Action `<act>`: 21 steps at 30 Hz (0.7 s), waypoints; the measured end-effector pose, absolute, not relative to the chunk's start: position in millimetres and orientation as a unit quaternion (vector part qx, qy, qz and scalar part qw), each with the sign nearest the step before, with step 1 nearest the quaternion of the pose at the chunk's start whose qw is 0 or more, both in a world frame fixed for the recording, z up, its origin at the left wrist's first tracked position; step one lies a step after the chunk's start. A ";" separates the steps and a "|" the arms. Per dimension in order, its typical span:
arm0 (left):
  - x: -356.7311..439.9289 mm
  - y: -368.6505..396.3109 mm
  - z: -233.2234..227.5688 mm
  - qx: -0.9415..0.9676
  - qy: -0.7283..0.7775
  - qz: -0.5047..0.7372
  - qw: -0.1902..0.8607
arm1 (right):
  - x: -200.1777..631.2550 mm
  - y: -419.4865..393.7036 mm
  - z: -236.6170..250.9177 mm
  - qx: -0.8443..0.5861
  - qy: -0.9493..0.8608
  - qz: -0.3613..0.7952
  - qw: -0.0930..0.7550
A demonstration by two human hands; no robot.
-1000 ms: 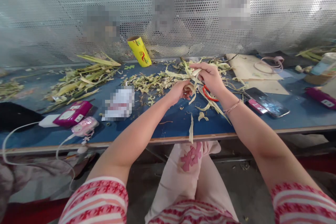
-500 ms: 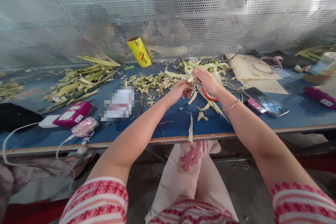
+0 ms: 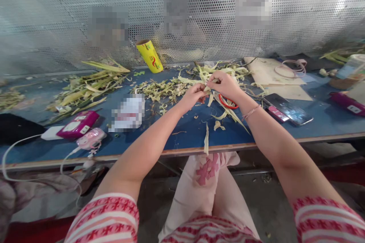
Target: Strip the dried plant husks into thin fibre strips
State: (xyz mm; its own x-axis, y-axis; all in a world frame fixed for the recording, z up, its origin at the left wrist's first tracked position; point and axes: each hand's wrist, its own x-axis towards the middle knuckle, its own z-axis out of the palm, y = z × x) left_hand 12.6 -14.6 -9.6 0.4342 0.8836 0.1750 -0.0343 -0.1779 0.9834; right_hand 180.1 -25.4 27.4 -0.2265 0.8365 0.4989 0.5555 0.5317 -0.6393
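Observation:
Over the blue table, my left hand (image 3: 194, 95) and my right hand (image 3: 226, 85) meet with their fingertips pinched close together. Between them is a pale dried leaf strip (image 3: 210, 101), its lower end hanging below the fingers. Part of the strip is hidden by the fingers. Just behind the hands lies a heap of long pale dried leaves (image 3: 203, 71). To their left spreads a pile of small curled dried plant pieces (image 3: 159, 89). A red ring-shaped handle (image 3: 228, 103) shows beneath my right wrist; what it belongs to is hidden.
A yellow cardboard tube (image 3: 150, 56) leans by the perforated metal screen (image 3: 211, 38). Another leaf pile (image 3: 88, 87) lies left. Phones (image 3: 291, 110) and cardboard (image 3: 269, 72) are at right. A purple box (image 3: 78, 124) and a white cable (image 3: 11, 145) lie at left.
My right hand has shifted slightly down, and its fingertips now touch or nearly touch those of my left hand. Less of the pale leaf shows between the hands.

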 end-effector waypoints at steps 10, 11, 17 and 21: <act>8.3 -14.8 -5.4 0.745 0.312 0.370 0.458 | 184.8 -16.7 21.0 -0.370 -0.834 0.173 0.370; 8.0 -14.7 -5.1 0.752 0.311 0.367 0.451 | 185.2 -16.7 20.4 -0.358 -0.836 0.176 0.376; 5.5 -12.6 -6.2 0.767 0.297 0.368 0.434 | 184.7 -14.8 21.6 -0.369 -0.774 0.160 0.490; 5.2 -12.8 -7.1 0.749 0.297 0.379 0.455 | 184.6 -8.9 22.0 -0.411 -0.730 0.207 0.505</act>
State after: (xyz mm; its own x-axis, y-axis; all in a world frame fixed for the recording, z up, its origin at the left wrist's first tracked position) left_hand 5.2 -12.8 -7.1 0.5362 0.7899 0.2975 0.1012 -0.4100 0.9064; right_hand 184.6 -8.9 22.0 -0.1514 0.8093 0.5676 0.3921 0.5762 -0.7171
